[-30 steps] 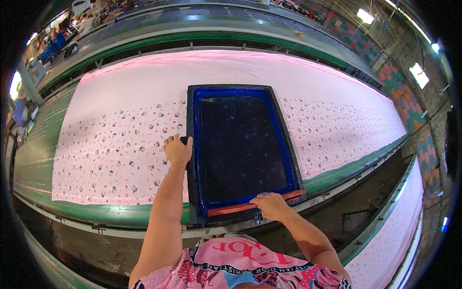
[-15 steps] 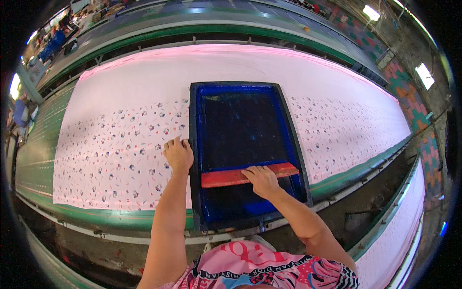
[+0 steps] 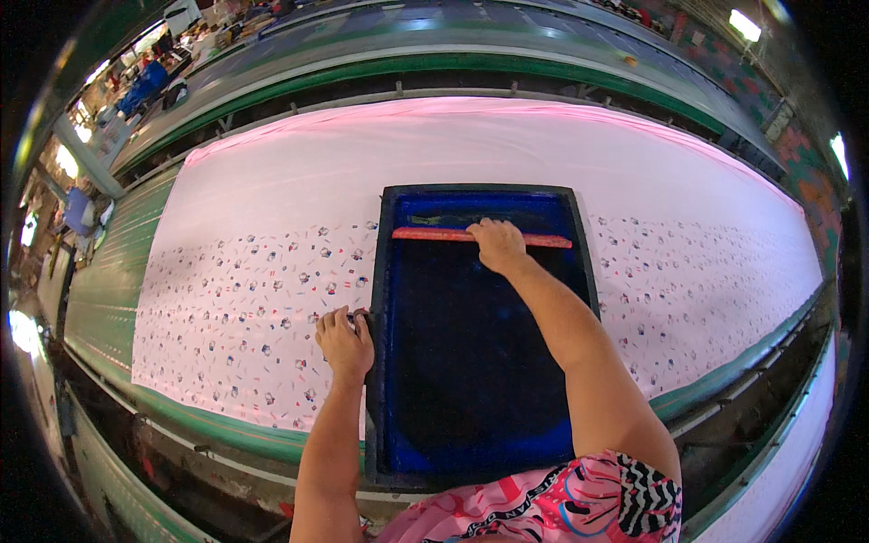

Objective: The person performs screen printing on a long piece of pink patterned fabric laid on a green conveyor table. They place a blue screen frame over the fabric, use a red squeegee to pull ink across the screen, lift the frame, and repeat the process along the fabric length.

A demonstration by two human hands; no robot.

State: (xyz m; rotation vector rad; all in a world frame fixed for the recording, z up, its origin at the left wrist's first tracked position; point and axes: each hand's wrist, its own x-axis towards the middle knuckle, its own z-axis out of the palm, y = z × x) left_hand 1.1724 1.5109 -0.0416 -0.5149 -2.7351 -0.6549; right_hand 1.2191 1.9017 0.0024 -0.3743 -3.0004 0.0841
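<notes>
A dark-framed printing screen point(image 3: 480, 362) with blue ink inside lies on pink fabric point(image 3: 480, 145), which carries small printed motifs on both sides of the screen. My left hand point(image 3: 344, 339) is closed at the screen's left edge, on what appears to be a dark handle there. My right hand point(image 3: 498, 242) is closed on a red squeegee point(image 3: 419, 235) that spans the screen's inside near its far end. My right arm reaches over the screen's right part.
A long green table point(image 3: 109, 290) bears the fabric. Behind it runs another long table point(image 3: 398, 41), with piled items point(image 3: 154, 81) at the far left. A second pink-covered table point(image 3: 792, 425) is at the lower right, and a post point(image 3: 86, 154) stands at left.
My right hand has moved the red squeegee from the screen's near end up to its far end. My left hand has stayed at the screen's left edge. The camera's view has shifted.
</notes>
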